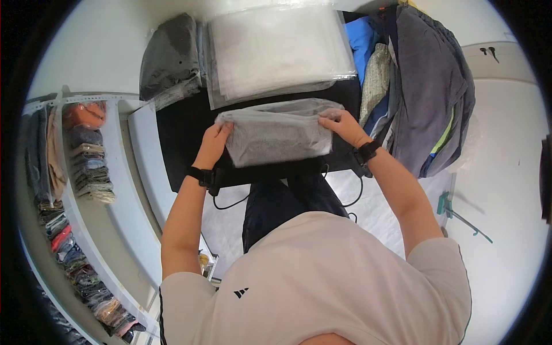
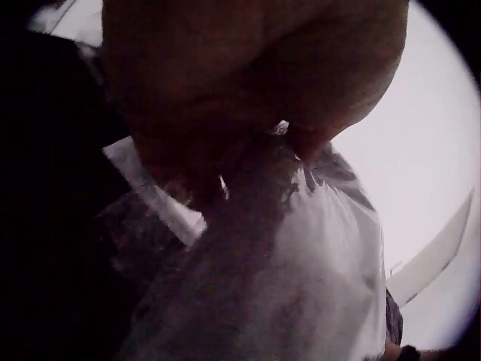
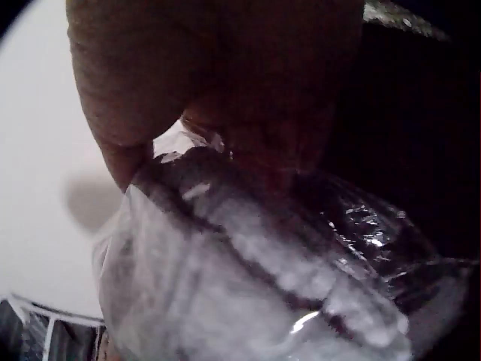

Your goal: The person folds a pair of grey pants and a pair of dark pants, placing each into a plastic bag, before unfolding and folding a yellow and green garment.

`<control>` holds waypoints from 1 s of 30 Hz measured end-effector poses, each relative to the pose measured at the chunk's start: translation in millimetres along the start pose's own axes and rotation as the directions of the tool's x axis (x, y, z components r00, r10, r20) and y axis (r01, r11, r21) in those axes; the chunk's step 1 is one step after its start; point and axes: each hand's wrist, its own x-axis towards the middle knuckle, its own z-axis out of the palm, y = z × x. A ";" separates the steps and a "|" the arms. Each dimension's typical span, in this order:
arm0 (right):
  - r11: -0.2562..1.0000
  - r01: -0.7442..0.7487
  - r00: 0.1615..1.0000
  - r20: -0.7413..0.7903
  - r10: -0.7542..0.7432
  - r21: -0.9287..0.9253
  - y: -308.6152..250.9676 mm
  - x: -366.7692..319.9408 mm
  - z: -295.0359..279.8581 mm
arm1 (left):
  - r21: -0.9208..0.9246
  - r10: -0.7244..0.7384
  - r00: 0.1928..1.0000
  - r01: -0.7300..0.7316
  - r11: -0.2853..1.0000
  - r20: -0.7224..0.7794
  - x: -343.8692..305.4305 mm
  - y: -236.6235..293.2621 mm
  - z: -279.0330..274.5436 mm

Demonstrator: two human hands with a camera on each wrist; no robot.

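Observation:
A clear plastic bag (image 1: 279, 135) with grey folded cloth inside is held up over a black surface (image 1: 184, 144). My left hand (image 1: 215, 142) pinches its left upper corner between thumb and fingers. On the opposite side, my right hand (image 1: 346, 127) pinches the right upper edge, thumb toward me. In the left wrist view the plastic (image 2: 323, 241) hangs from the dark, shaded fingers. Soft grey folded cloth (image 3: 278, 241) shows through the film in the right wrist view, where loose plastic spreads past the fingertips.
Behind the bag lies a stack of clear plastic bags (image 1: 282, 52), with a bagged dark garment (image 1: 172, 57) to its left. Heaped clothes (image 1: 428, 86) lie at the right. Shelves with folded bagged clothes (image 1: 92, 167) stand at the left. Black cables (image 1: 230, 206) hang near the front edge.

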 end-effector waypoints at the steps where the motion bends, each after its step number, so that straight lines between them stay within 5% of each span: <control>1: 0.987 -0.131 0.991 0.037 0.128 0.089 0.4 2.7 3.9 | -0.005 -0.066 0.997 0.066 0.998 0.029 3.1 -5.1 -0.9; 2: 0.949 -0.263 0.964 0.086 0.252 0.172 1.2 4.0 7.4 | -0.004 -0.067 0.997 0.067 0.998 0.028 3.0 -11.0 3.4; 3: 0.875 -0.319 0.947 0.093 0.307 0.365 2.9 1.2 14.4 | -0.097 -0.218 0.976 0.219 0.971 0.024 2.8 -17.2 10.1; 4: 0.873 -0.322 0.946 0.095 0.309 0.367 14.5 2.1 19.1 | -0.189 -0.364 0.931 0.364 0.912 0.036 1.8 -24.3 16.1; 6: 0.457 -0.507 0.820 0.245 0.518 0.730 49.2 5.3 28.7 | -0.284 -0.460 0.888 0.448 0.848 0.028 2.8 -70.5 22.6; 8: 0.451 -0.489 0.842 0.270 0.467 0.747 46.0 -1.8 29.2 | -0.528 -0.563 0.825 0.501 0.685 0.052 -7.0 -67.6 28.8; 11: 0.706 -0.305 0.951 0.164 0.263 0.639 43.2 -17.6 40.4 | -0.555 -0.425 0.905 0.368 0.746 0.029 -21.2 -81.3 38.2; 12: 0.707 -0.305 0.951 0.164 0.262 0.638 40.2 -19.4 42.0 | -0.567 -0.303 0.953 0.244 0.787 -0.010 -26.6 -76.0 40.6; 15: 0.758 -0.279 0.959 0.139 0.245 0.589 35.5 -20.3 44.4 | -0.490 -0.267 0.963 0.253 0.834 0.043 -34.3 -99.0 40.0; 18: 0.675 -0.392 0.920 0.262 0.291 0.625 29.1 -15.9 44.4 | -0.484 -0.307 0.951 0.249 0.839 -0.042 -35.8 -99.8 41.2; 22: 0.765 -0.356 0.929 0.116 0.351 0.537 14.9 -23.4 46.6 | -0.527 -0.391 0.915 0.284 0.801 -0.102 -35.5 -71.6 45.4; 25: 0.751 -0.402 0.908 0.124 0.400 0.524 40.7 -17.2 51.9 | -0.368 -0.377 0.893 0.274 0.889 -0.245 -29.0 -90.6 49.8; 27: 0.728 -0.454 0.881 0.139 0.452 0.514 44.1 -14.5 53.5 | -0.039 -0.354 0.842 0.371 0.928 -0.407 -26.9 -99.0 53.1; 30: 0.698 -0.461 0.861 0.085 0.502 0.548 26.8 -16.9 53.5 | -0.014 -0.425 0.810 0.460 0.888 -0.404 -20.8 -115.8 52.3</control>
